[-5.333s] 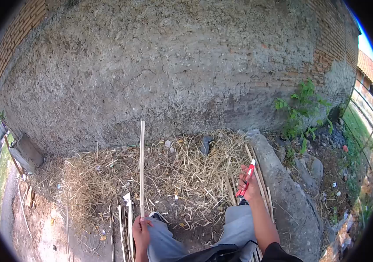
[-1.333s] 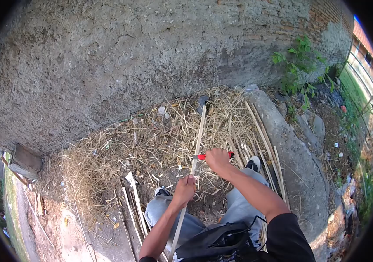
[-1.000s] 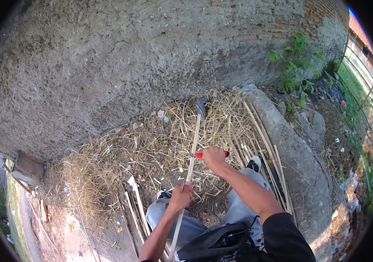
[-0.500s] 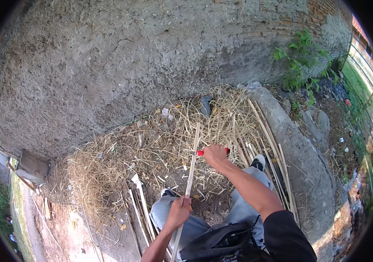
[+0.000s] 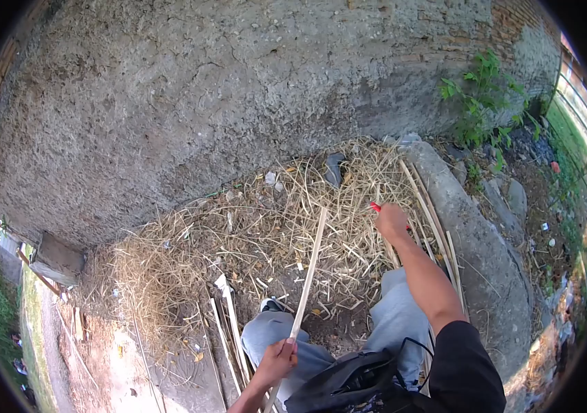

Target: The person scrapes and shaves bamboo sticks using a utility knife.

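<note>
Pale strip in the left hand, red tool in the right
The left hand (image 5: 278, 361) has its grip clamped on the long flat pale wooden strip (image 5: 312, 265), which slants up over the curly straw-coloured shavings (image 5: 149, 275) – the right hand (image 5: 393, 221), apart from the strip and to its right, has its grip closed around the slim red tool (image 5: 375, 206), whose ends show either side of the fist

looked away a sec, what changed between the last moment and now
The right hand moved the red knife off the strip, to the right and farther forward. Nothing was let go. The left hand still holds the strip.
</note>
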The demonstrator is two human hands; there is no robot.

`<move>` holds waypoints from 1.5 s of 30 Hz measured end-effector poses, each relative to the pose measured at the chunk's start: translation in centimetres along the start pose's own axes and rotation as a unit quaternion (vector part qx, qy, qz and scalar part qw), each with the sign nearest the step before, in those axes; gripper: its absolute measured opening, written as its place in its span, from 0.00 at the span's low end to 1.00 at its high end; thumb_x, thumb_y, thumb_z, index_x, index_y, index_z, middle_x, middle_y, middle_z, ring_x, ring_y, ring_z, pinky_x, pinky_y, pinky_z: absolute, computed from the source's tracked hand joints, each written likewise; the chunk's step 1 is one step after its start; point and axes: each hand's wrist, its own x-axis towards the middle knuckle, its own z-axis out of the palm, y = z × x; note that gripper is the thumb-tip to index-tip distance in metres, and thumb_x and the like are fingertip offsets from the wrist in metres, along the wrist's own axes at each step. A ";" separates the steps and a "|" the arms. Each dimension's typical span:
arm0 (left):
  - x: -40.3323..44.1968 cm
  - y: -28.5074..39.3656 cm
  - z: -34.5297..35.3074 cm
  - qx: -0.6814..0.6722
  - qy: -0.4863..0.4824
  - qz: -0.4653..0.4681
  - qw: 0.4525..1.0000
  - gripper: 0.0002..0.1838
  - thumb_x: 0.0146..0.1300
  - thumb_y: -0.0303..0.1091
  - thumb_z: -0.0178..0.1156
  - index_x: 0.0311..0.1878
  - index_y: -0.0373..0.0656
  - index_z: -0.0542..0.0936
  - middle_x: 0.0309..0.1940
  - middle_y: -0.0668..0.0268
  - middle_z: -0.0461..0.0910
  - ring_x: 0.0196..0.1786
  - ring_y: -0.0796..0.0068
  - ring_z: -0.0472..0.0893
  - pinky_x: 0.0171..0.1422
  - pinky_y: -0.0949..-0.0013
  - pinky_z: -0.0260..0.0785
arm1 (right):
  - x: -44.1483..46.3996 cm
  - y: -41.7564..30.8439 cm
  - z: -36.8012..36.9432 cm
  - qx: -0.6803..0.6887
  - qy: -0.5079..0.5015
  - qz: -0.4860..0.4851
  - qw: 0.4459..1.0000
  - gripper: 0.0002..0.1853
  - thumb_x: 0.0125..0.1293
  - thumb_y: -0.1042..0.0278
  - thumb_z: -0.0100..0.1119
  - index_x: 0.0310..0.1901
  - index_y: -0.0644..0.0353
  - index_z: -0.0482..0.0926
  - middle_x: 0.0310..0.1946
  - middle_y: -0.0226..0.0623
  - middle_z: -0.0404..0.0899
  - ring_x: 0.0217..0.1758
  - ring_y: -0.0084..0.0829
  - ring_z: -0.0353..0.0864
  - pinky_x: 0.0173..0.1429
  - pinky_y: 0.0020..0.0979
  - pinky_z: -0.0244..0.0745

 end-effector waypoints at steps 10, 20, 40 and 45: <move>7.7 7.3 1.0 -0.050 -0.063 0.052 0.995 0.16 0.77 0.45 0.41 0.38 0.44 0.69 0.17 0.72 0.64 0.15 0.85 0.57 0.17 0.76 0.48 | -4.5 -3.9 -0.7 -0.060 -0.089 -0.095 0.990 0.10 0.58 0.67 0.59 0.38 0.61 0.84 0.37 0.46 0.85 0.44 0.44 0.85 0.48 0.46 0.79; 15.8 7.7 3.7 0.224 0.158 0.326 0.905 0.20 0.75 0.41 0.43 0.32 0.37 0.75 0.16 0.61 0.72 0.20 0.69 0.73 0.27 0.63 0.64 | -9.8 -9.2 0.6 0.059 -0.052 -0.237 0.968 0.07 0.54 0.67 0.57 0.31 0.57 0.83 0.25 0.51 0.81 0.31 0.52 0.83 0.39 0.50 0.78; 16.6 6.3 4.3 0.183 0.136 0.265 0.937 0.22 0.76 0.44 0.45 0.28 0.38 0.72 0.15 0.70 0.68 0.15 0.80 0.66 0.17 0.68 0.55 | -11.0 -8.9 1.1 -0.052 -0.089 -0.247 0.963 0.10 0.59 0.70 0.52 0.29 0.61 0.83 0.29 0.51 0.83 0.33 0.48 0.85 0.39 0.47 0.78; 13.7 6.8 5.0 0.047 0.010 0.109 0.993 0.21 0.75 0.43 0.44 0.29 0.39 0.72 0.16 0.68 0.68 0.15 0.80 0.66 0.17 0.67 0.54 | -6.9 -7.0 3.1 -0.050 -0.036 -0.213 0.975 0.10 0.59 0.68 0.53 0.29 0.61 0.84 0.29 0.50 0.83 0.35 0.48 0.85 0.39 0.47 0.78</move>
